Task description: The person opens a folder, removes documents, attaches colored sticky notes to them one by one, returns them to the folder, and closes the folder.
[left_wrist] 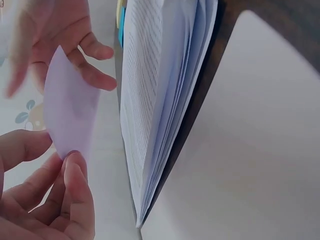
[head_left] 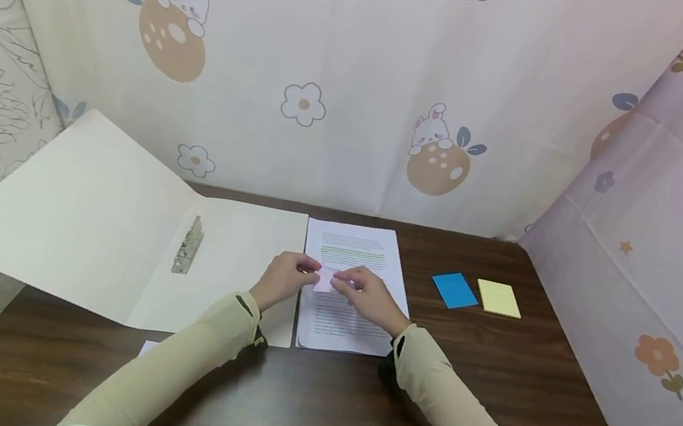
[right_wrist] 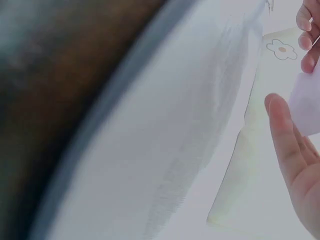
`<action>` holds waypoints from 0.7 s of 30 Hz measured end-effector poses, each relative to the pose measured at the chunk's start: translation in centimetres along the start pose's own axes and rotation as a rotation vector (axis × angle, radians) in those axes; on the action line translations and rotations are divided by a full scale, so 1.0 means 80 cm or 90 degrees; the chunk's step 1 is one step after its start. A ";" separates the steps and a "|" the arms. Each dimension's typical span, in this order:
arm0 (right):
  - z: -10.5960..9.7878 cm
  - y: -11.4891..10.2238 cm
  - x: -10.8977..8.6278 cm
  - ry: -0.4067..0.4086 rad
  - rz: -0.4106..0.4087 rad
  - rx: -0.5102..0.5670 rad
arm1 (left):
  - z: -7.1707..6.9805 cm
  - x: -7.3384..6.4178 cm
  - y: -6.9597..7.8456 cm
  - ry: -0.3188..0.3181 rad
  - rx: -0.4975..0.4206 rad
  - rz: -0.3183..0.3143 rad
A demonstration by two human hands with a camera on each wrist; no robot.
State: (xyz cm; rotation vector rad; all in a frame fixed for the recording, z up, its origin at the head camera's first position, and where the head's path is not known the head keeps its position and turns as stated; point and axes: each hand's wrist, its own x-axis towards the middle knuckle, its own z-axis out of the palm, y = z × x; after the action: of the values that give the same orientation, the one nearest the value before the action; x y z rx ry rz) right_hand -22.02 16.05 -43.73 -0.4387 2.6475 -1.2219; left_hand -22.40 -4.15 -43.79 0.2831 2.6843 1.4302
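Slip (head_left: pixel 324 282) above paper stack (head_left: pixel 339 326), right of folder (head_left: pixel 126 245)

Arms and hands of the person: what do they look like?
The left sleeve and right sleeve are long, plain, pale beige and slightly creased. A dark item shows at each wrist, too small to identify. Left grip and right grip are bare: no gloves or rings in view. No cables or markings visible.

Folder (head_left: pixel 240 249), papers (head_left: pixel 343 326), notes (head_left: pixel 499 298) on table (head_left: pixel 552 414)
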 end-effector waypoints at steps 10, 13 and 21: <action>-0.004 0.002 0.021 0.032 -0.031 -0.071 | -0.003 0.013 -0.002 -0.017 0.006 -0.024; -0.001 0.003 0.030 0.033 -0.042 -0.104 | -0.002 0.019 -0.005 -0.013 0.011 -0.028; 0.006 0.004 0.050 0.031 -0.044 -0.142 | 0.001 0.035 -0.019 -0.015 0.015 -0.050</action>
State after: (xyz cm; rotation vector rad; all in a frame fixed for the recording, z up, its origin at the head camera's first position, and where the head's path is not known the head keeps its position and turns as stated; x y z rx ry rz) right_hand -25.69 14.51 -44.47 -0.5457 2.8447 -0.9704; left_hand -25.29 -4.36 -45.05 0.1929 2.6632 1.3659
